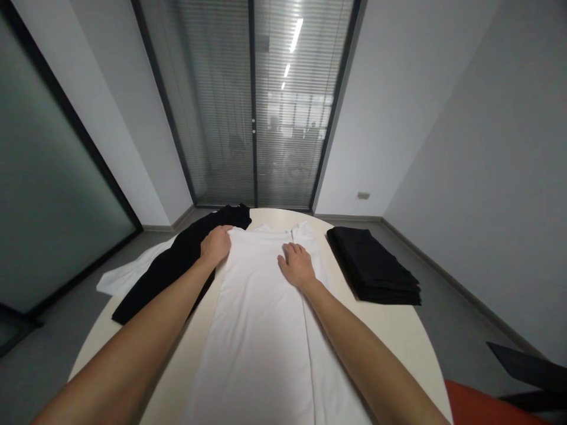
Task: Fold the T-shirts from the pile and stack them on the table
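Observation:
A pair of white trousers [261, 330] lies lengthwise on the round table, its waist end at the far side and its lower part running out of view toward me. My left hand [216, 244] is closed on the far left corner of the waist; some fingertips are hidden by the cloth. On the upper right part of the trousers my right hand [296, 264] rests palm down, fingers spread, beside a long lengthwise edge in the fabric. Small wrinkles run across the cloth between the hands.
Black clothing [177, 265] lies loosely on the table's left, over a white cloth [128, 274] that hangs past the edge. A stack of folded black garments [376, 265] sits at the right. The pale table [398, 336] has an orange seat [482, 404] near its right edge.

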A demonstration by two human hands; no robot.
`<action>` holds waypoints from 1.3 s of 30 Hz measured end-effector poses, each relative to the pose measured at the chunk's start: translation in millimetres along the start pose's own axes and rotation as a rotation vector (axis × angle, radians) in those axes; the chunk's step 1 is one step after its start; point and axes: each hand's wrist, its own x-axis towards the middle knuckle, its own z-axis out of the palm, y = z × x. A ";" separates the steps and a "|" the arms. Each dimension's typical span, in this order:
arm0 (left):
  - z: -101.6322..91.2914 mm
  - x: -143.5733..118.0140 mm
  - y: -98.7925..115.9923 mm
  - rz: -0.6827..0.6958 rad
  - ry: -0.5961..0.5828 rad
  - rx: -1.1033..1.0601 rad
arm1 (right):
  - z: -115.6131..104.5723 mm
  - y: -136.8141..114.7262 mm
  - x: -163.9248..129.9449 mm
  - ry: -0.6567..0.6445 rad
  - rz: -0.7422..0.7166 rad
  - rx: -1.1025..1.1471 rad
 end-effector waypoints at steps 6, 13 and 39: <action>-5.3 26.0 -0.1 -0.172 0.029 -0.067 | 0.7 0.7 0.2 -0.001 -0.011 0.001; 1.7 32.2 5.1 -0.219 0.031 -0.056 | 2.8 2.1 -0.1 0.002 -0.010 0.002; 7.7 25.1 2.7 -0.053 0.097 -0.249 | -8.4 -21.1 27.7 -0.014 -0.049 -0.062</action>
